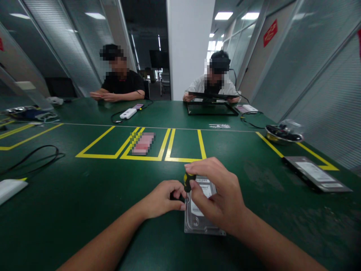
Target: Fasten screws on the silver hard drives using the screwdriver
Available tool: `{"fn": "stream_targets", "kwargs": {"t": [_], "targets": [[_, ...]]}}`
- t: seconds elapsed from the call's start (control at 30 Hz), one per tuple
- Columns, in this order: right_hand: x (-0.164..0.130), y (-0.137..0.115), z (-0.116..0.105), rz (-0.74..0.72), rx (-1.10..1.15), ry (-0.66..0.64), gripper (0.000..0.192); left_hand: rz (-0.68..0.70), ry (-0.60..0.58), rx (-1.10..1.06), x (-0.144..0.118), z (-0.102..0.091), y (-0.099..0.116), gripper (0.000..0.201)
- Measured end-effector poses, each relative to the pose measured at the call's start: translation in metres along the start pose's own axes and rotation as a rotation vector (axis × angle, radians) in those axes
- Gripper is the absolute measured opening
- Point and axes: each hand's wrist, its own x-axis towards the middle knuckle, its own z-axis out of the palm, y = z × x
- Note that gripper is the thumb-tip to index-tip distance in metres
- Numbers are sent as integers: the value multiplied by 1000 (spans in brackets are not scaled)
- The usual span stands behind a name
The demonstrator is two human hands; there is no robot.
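A hard drive (197, 222) with a silver cover and white label lies flat on the green table in front of me. Between the thumb and fingers of my right hand (222, 192) is the black and yellow handle of a small screwdriver (187, 181). It stands nearly upright over the drive's left edge, its tip hard to make out. My left hand (166, 199) is at that same edge, fingers curled and thumb tip against the drive, close to the screwdriver's shaft. My right hand covers part of the label.
A second hard drive (317, 173) lies at the right, below a metal bowl (284, 133) of dark parts. Yellow tape outlines (186, 160) and a pink phone-like item (143, 143) lie ahead. Two people sit opposite; one holds a black frame (213, 96). A cable (42, 162) loops at left.
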Motion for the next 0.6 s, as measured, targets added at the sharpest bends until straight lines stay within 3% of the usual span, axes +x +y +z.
{"fn": "stream_targets", "kwargs": {"t": [0.27,0.43,0.6], "targets": [[0,-2,1,61,-82,33,19,-3,-11,-16,-1,0,2,21],[1,-3,2,19,-20,4,28,-2,-3,1,-1,0,1,22],[1,-1,2,52,-53,27,22,-9,-3,-1,-1,0,1,24]]}}
